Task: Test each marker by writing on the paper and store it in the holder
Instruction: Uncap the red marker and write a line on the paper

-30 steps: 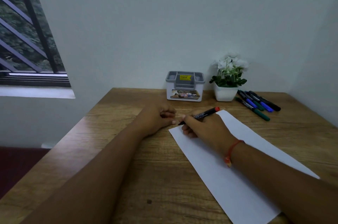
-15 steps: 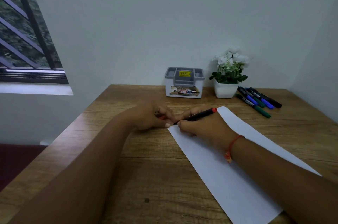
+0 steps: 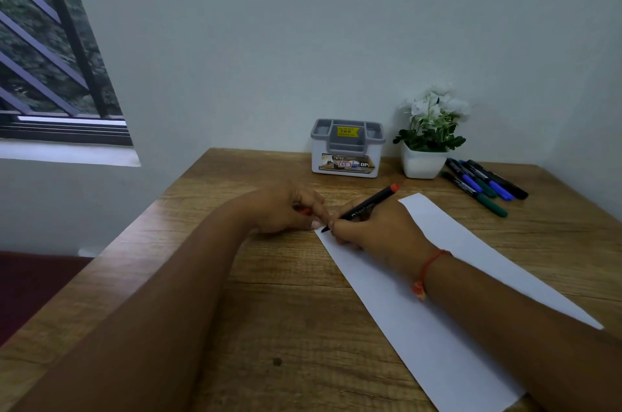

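Since the earlier frame the red marker (image 3: 367, 206) has tilted up: its red rear end now points toward 2 o'clock, its tip has come down at the left far corner of the paper (image 3: 471, 277), and the left hand has closed in beside it. Head view: the right hand (image 3: 380, 233) holds the marker in a writing grip, fingers clamped round the lower barrel and the heel of the hand resting on the sheet. The left hand (image 3: 286, 209) lies on the worktop (image 3: 269, 310) at 9 o'clock of the tip. Its fingers are curled about a small red piece, judged to be the cap (image 3: 304, 210), and one fingertip reaches to the sheet's corner. No ink mark is visible. The holder (image 3: 346, 159) stands at 12 o'clock by the wall, with no marker seen in it. A potted plant (image 3: 424, 162) stands at 1 o'clock, and the remaining markers (image 3: 481, 186) lie at 2 o'clock just beside it. Recommendation: the tip sits very near the paper's edge, so the stroke should run toward 4 o'clock, onto the sheet and not off onto the wood. The left fingertip should pin the corner, since a thin sheet is likely to slide. Light pressure and a short line would suffice, followed by firm recapping before storage.
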{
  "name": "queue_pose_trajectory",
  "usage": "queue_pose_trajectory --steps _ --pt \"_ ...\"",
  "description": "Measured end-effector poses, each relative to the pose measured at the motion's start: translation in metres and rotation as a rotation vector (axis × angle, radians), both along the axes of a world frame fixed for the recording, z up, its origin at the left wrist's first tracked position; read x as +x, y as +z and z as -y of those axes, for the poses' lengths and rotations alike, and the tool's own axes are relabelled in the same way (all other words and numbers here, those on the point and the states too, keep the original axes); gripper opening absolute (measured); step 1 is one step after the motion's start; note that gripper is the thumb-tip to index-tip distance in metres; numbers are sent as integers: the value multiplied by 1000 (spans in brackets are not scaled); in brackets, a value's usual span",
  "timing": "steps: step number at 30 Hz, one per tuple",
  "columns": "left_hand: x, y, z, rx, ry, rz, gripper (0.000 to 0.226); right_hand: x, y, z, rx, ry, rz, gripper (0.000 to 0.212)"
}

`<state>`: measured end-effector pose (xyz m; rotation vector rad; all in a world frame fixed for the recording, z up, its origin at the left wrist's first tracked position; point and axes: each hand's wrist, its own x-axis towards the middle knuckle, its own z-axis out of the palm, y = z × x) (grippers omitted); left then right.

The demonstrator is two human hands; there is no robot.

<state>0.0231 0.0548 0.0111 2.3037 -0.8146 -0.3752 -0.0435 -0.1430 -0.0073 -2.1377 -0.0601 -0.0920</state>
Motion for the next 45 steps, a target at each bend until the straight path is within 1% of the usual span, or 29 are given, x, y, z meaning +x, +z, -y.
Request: queue_pose_trajectory --steps 4,8,13,17,23,29,32,38,45 --pt "0 -1 0 -7 6 -3 30 2 -3 0 -31 -5 11 21" --pt "2 -1 -1 16 -5 27 28 4 -3 -3 -76 12 28 13" --pt "1 -1 0 14 5 14 26 4 -4 -2 -70 6 30 17" --pt "0 -1 1 3 24 0 26 5 -2 -1 -48 13 -13 18" --pt "-2 0 1 -11 30 -5 26 4 -3 -1 -63 11 20 18" --pt "-2 -1 1 -18 40 -27 25 2 1 -2 -30 -2 -5 28" --pt "-3 -1 1 -33 39 -22 24 3 1 -2 -41 -7 -8 18" --pt "-3 1 1 -28 34 -14 24 1 2 -4 -28 -20 7 11" --pt "-5 2 1 -5 47 -24 23 1 4 -4 -32 -18 -15 15"
